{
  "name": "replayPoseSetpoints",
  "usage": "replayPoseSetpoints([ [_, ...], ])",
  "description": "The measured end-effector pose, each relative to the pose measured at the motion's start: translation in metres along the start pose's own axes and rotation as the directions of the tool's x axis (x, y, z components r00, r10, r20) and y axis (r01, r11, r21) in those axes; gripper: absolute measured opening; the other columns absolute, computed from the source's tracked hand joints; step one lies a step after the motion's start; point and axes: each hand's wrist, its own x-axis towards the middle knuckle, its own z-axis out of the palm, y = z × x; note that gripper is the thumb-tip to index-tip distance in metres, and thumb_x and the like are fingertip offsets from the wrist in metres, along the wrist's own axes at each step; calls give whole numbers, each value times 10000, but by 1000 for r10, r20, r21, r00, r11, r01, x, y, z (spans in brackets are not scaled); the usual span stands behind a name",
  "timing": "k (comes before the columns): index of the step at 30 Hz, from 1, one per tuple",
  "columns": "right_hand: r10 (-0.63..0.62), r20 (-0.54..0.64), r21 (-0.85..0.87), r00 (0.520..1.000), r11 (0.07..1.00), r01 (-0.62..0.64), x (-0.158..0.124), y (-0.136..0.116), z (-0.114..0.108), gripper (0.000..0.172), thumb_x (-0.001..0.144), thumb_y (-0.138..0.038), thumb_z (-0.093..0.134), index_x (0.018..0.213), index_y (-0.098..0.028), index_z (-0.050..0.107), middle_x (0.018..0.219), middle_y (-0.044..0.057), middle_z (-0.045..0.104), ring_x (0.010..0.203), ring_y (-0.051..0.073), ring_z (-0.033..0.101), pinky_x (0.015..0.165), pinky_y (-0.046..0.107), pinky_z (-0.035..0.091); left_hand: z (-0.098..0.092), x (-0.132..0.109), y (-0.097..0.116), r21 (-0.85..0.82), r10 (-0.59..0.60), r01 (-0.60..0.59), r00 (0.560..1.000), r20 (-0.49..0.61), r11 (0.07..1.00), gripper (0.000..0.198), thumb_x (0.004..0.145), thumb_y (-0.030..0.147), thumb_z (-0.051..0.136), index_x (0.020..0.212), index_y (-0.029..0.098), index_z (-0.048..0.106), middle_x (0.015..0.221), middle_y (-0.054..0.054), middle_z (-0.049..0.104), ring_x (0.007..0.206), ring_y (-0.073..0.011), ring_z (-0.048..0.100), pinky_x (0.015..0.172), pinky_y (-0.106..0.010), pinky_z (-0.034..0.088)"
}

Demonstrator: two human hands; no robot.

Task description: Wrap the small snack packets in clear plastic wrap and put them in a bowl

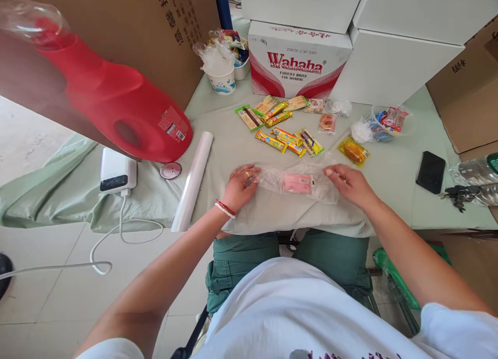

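Observation:
A pink packet (296, 183) with a white barcode label lies flat on a sheet of transparent plastic film (327, 193) near the table's front edge. My left hand (241, 187), with a ring and red and white bracelets, rests at the film's left end, fingers bent down onto it. At the opposite end, my right hand (350, 185) pinches the film's upper right corner between thumb and fingers. Beyond the film lie several yellow-wrapped snack bars (271, 141) and a packaged bun (354, 151).
A roll of film (193, 180) lies left, near a white power bank (118, 169) with a cable. A red jug (128, 110) leans in at upper left. Paper cups (221, 81), a Wahaba-style water carton (298, 63) and a plastic bowl (408, 121) stand behind; a phone (430, 172) lies right.

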Motion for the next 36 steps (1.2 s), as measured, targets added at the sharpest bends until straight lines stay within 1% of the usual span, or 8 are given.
replayPoseSetpoints([
  [3,-130,3,-189,991,974,129,39,4,-9,418,1000,-409,551,1338,-207,691,1333,163,640,1248,360,542,1046,550,471,4,3,3,9,-41,41,997,-66,999,209,869,277,522,977,256,700,1286,-37,746,1393,-247,548,1207,-510,427],
  [6,-328,245,-254,912,886,387,79,-8,-8,530,890,-224,672,1419,-239,649,1588,121,460,1485,395,310,1187,623,302,5,5,10,42,-44,49,993,-106,998,245,784,216,541,965,253,701,1324,-40,712,1443,-262,487,1230,-520,398],
  [10,-416,442,-190,795,823,536,118,-26,11,290,859,-174,676,1120,-234,788,1563,66,502,1514,377,255,1222,610,215,7,4,19,49,-33,41,987,-156,998,172,821,336,627,951,246,696,1401,-70,641,1524,-300,364,1259,-544,339],
  [15,-297,452,-85,841,924,372,147,-32,23,260,969,-206,517,1051,-142,756,1139,116,726,1101,250,593,1014,385,408,10,8,23,111,-24,44,984,-178,993,171,890,392,612,820,244,663,1394,-96,614,1562,-326,261,1278,-610,239],
  [20,40,411,-260,911,963,76,162,-35,21,331,1036,-335,474,969,-136,729,908,82,719,786,180,563,718,277,349,16,16,18,94,-73,97,970,-232,991,150,851,327,622,971,245,659,1376,-98,604,1531,-334,331,1250,-571,303],
  [28,62,357,-319,932,946,59,157,-53,19,347,1052,-298,435,1000,-151,745,969,94,744,834,193,600,707,277,334,27,34,28,180,-207,244,958,-200,953,844,798,468,753,1526,217,408,1322,-156,649,1263,-384,575,1082,-545,432],
  [32,-63,292,-256,954,956,141,119,-64,17,376,1084,-339,393,1121,-177,731,960,87,741,841,209,630,714,279,354,31,43,26,284,-226,256,965,-134,924,476,834,427,714,1260,225,651,1140,-131,720,1151,-376,614,992,-531,466],
  [36,-195,475,-267,858,897,352,64,-74,30,366,1075,-330,439,1347,-283,679,1080,80,723,864,212,656,705,288,376,27,48,19,282,-254,276,961,-111,919,148,845,287,623,944,233,720,967,-94,737,1044,-327,641,917,-479,493],
])
